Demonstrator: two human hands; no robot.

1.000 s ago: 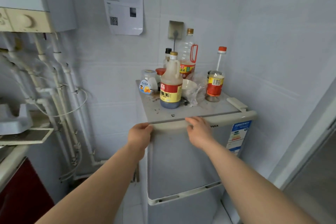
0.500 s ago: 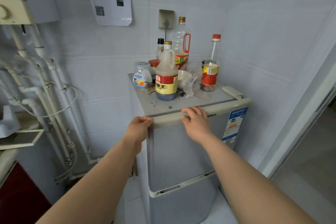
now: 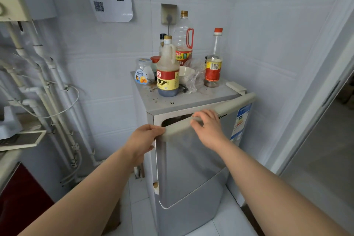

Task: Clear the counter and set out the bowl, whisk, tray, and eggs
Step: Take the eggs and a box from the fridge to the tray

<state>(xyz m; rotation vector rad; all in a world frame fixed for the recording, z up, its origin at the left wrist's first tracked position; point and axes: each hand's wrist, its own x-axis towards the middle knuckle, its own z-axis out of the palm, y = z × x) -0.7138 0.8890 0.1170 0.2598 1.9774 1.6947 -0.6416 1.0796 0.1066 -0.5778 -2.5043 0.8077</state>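
Note:
A small silver fridge (image 3: pixel 191 168) stands in the corner. Its upper door (image 3: pixel 189 157) is swung a little outward, with a dark gap showing behind the cream handle bar (image 3: pixel 226 107) along its top. My left hand (image 3: pixel 142 140) grips the left end of that bar. My right hand (image 3: pixel 208 130) holds the bar near its middle, fingers curled over it. A small white bowl (image 3: pixel 185 74) sits on the fridge top among bottles. No whisk, tray or eggs are in sight.
On the fridge top stand a large soy sauce bottle (image 3: pixel 167 74), an oil bottle (image 3: pixel 183 38), a red-labelled bottle (image 3: pixel 213 67), a jar (image 3: pixel 142 72) and a crumpled plastic bag (image 3: pixel 195 76). White pipes (image 3: pixel 47 86) run down the left wall. A doorway (image 3: pixel 325 120) lies to the right.
The upper fridge door has come away from the cabinet, pulled outward at its left edge by both hands. The view has moved closer and lower.

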